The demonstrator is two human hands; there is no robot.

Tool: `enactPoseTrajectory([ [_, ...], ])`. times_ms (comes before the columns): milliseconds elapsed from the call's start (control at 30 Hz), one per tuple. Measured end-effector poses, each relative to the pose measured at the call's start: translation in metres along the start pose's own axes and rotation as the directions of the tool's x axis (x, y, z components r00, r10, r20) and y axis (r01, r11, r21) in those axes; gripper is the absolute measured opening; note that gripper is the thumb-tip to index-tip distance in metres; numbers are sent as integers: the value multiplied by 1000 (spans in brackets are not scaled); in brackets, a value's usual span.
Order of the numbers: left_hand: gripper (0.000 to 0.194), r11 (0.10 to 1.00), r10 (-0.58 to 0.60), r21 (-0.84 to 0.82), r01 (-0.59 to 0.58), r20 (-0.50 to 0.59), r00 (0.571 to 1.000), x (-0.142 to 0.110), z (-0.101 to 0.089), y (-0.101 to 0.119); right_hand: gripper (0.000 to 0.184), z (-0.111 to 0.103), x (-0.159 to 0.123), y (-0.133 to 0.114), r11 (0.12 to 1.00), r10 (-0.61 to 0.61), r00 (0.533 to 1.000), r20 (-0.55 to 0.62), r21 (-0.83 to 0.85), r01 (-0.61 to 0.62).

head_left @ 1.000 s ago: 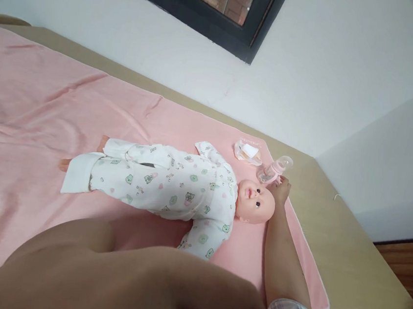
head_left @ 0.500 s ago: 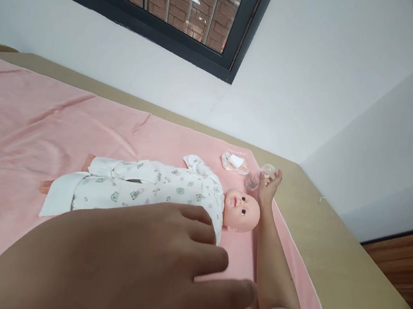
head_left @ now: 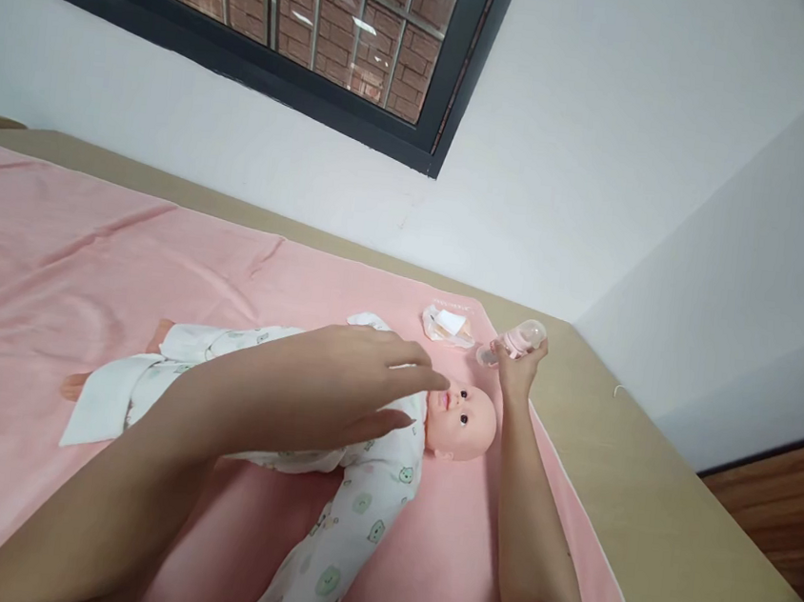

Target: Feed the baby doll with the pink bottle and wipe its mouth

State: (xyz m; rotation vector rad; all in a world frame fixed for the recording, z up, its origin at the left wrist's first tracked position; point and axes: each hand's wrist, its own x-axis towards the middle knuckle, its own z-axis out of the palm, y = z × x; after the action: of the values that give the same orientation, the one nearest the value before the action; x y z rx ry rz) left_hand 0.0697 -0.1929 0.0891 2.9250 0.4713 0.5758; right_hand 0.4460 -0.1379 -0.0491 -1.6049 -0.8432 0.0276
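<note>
A baby doll [head_left: 465, 423] in a white printed outfit [head_left: 377, 500] lies on its back on the pink blanket [head_left: 162, 261], head to the right. My left hand [head_left: 357, 382] is above the doll's chest, fingers stretched out near its mouth, holding nothing. Beyond the doll's head, my right hand [head_left: 521, 366] grips a clear baby bottle [head_left: 520, 337] with a pale pink collar and a domed cap, tilted over the blanket's edge. Beside the bottle rests a clear plastic packet [head_left: 448, 323] with a white label.
The blanket covers much of a light wooden table [head_left: 640, 498]. Behind it rises a white wall [head_left: 532, 161] with a dark-framed window [head_left: 254, 65]. Wooden panelling [head_left: 783, 504] stands at the right.
My left hand has moved forward and away from the camera, over the doll's chest. My right hand has closed around the bottle and lifted it slightly.
</note>
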Motion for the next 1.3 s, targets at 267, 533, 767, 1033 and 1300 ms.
enactPoseTrajectory([
  [267, 54, 983, -158, -129, 132, -219, 963, 18, 6, -11, 98, -14, -19, -87, 947, -256, 954, 157, 239, 215],
  [533, 65, 937, -294, -267, 226, -248, 923, 33, 23, -16, 100, -14, -96, -159, 852, -382, 793, 475, 513, 103],
  [767, 58, 925, -276, -325, 198, -213, 937, 32, 15, -5, 82, -8, -139, -178, 855, -389, 715, 581, 516, 46],
  [1033, 52, 901, -313, -368, 232, -179, 933, 33, 13, -4, 77, -9, -146, -178, 845, -388, 688, 614, 535, 0],
  [1300, 69, 930, -338, -225, 290, -223, 914, 32, 20, -18, 71, -9, -137, -174, 848, -416, 783, 462, 507, 152],
])
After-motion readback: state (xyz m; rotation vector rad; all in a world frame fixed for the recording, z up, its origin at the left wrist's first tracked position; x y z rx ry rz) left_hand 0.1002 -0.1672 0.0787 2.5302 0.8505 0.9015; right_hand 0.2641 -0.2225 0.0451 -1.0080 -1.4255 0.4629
